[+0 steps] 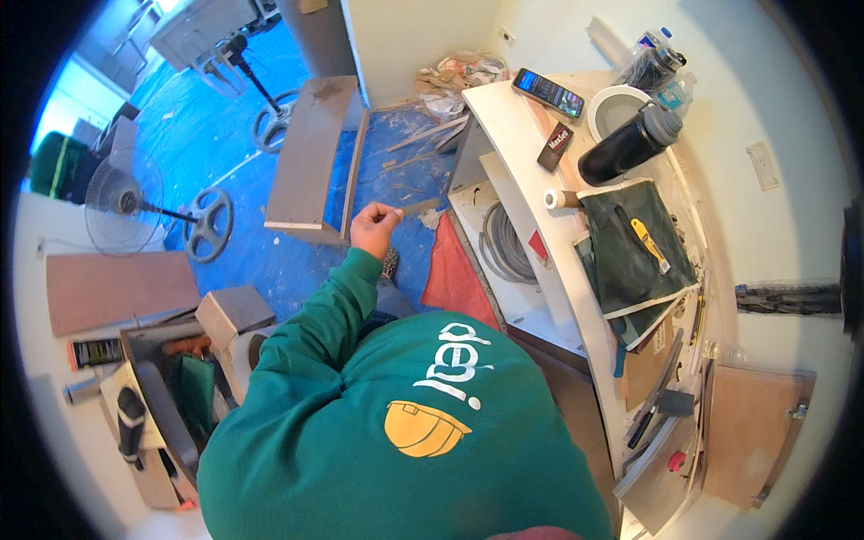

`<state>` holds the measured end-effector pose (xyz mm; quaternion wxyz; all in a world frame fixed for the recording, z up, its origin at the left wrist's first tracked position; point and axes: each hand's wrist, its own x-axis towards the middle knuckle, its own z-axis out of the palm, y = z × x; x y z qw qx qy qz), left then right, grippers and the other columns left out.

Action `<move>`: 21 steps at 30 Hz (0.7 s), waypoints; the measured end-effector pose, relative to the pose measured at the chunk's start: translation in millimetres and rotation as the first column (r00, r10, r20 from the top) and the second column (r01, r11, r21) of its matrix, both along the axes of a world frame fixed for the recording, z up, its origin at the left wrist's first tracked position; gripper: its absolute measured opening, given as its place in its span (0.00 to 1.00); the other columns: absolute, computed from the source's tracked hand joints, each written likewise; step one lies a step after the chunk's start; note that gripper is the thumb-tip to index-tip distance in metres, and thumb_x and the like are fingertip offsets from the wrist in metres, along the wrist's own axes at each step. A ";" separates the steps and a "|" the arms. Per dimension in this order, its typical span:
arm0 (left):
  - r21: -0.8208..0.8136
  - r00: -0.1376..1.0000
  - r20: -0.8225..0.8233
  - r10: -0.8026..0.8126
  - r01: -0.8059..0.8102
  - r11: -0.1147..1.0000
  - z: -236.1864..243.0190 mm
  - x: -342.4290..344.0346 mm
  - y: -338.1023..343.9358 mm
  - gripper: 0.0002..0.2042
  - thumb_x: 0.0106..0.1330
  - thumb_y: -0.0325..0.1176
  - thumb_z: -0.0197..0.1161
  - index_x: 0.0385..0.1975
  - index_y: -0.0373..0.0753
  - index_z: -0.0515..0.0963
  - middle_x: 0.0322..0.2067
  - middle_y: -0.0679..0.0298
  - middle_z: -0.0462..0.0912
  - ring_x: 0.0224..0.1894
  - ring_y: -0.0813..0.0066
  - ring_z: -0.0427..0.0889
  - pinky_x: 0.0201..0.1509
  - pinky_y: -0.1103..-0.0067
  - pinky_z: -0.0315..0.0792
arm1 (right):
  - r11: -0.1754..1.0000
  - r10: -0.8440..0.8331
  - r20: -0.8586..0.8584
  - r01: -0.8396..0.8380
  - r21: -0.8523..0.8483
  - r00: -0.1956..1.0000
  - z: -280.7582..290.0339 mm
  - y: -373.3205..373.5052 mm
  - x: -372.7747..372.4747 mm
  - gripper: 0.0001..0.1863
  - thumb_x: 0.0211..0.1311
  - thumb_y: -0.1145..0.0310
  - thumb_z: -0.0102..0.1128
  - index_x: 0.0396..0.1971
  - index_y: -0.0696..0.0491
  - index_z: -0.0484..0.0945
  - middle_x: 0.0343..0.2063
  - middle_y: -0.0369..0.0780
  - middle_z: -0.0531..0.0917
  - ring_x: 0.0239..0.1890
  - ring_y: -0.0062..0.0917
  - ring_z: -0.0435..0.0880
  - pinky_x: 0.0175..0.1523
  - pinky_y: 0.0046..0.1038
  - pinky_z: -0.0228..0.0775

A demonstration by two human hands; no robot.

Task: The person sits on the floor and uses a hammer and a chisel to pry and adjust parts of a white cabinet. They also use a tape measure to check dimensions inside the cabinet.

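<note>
Thin strip (421, 206); end in left grip (374, 230)

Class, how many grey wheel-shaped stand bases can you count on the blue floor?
2: one base at left, right of the fan; another base higher up, beside the wooden box. More may be hidden.
</note>
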<state>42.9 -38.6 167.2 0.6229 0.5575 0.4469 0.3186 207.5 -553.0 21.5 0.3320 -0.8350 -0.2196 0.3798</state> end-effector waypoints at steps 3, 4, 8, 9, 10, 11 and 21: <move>0.373 0.984 -0.139 -0.109 0.154 0.915 2.1 1.4 23.0 0.05 0.59 0.30 0.68 0.28 0.36 0.81 0.28 0.62 0.82 0.31 0.72 0.80 0.37 0.76 0.73 | 0.999 0.024 0.032 -0.025 0.038 0.999 52.4 75.4 0.0 0.12 0.58 0.60 0.63 0.30 0.55 0.82 0.27 0.40 0.84 0.30 0.29 0.83 0.38 0.34 0.74; 0.415 0.962 -0.193 -0.194 0.259 0.872 7.7 5.1 33.4 0.05 0.59 0.29 0.68 0.28 0.36 0.81 0.30 0.62 0.82 0.34 0.72 0.80 0.40 0.76 0.74 | 0.998 -0.055 -0.038 0.055 0.005 0.998 78.3 106.3 -8.5 0.11 0.58 0.61 0.63 0.30 0.55 0.82 0.26 0.40 0.84 0.30 0.29 0.82 0.38 0.33 0.73; 0.512 0.893 -0.111 -0.436 0.428 0.745 11.0 13.1 74.3 0.05 0.55 0.29 0.69 0.26 0.37 0.80 0.32 0.58 0.82 0.37 0.59 0.81 0.42 0.71 0.74 | 0.980 -0.191 -0.044 0.193 0.046 0.981 109.8 210.7 -27.0 0.08 0.57 0.66 0.63 0.30 0.55 0.82 0.24 0.38 0.82 0.28 0.26 0.81 0.37 0.31 0.73; 0.507 0.860 -0.118 -0.497 0.482 0.715 11.4 15.2 84.1 0.04 0.55 0.28 0.69 0.26 0.37 0.80 0.32 0.58 0.82 0.37 0.58 0.81 0.43 0.69 0.74 | 0.980 -0.182 0.021 0.180 0.091 0.983 117.4 233.8 -29.4 0.07 0.57 0.67 0.63 0.30 0.55 0.82 0.24 0.38 0.82 0.27 0.24 0.80 0.36 0.30 0.73; 0.500 0.824 -0.123 -0.553 0.533 0.683 11.2 16.5 93.3 0.04 0.55 0.28 0.68 0.26 0.37 0.79 0.33 0.58 0.81 0.38 0.57 0.80 0.43 0.68 0.73 | 0.987 -0.141 0.080 0.134 0.083 0.987 127.2 253.8 -29.6 0.06 0.57 0.68 0.63 0.30 0.55 0.82 0.24 0.36 0.82 0.27 0.23 0.80 0.35 0.29 0.74; 0.496 0.786 -0.131 -0.604 0.579 0.646 12.6 17.6 102.2 0.04 0.55 0.28 0.68 0.27 0.37 0.79 0.33 0.58 0.81 0.38 0.56 0.80 0.44 0.67 0.73 | 0.993 -0.096 0.138 0.086 0.076 0.986 155.4 282.7 -29.7 0.06 0.57 0.68 0.63 0.30 0.55 0.82 0.25 0.35 0.82 0.27 0.22 0.80 0.34 0.28 0.74; 0.817 0.638 -0.270 -0.721 0.548 0.179 53.8 45.4 142.3 0.08 0.49 0.25 0.69 0.28 0.39 0.79 0.34 0.59 0.78 0.40 0.58 0.78 0.43 0.67 0.71 | 0.796 -0.350 -0.764 0.602 0.062 0.541 212.7 423.4 -47.6 0.12 0.65 0.59 0.62 0.35 0.54 0.79 0.25 0.34 0.79 0.24 0.18 0.78 0.29 0.21 0.72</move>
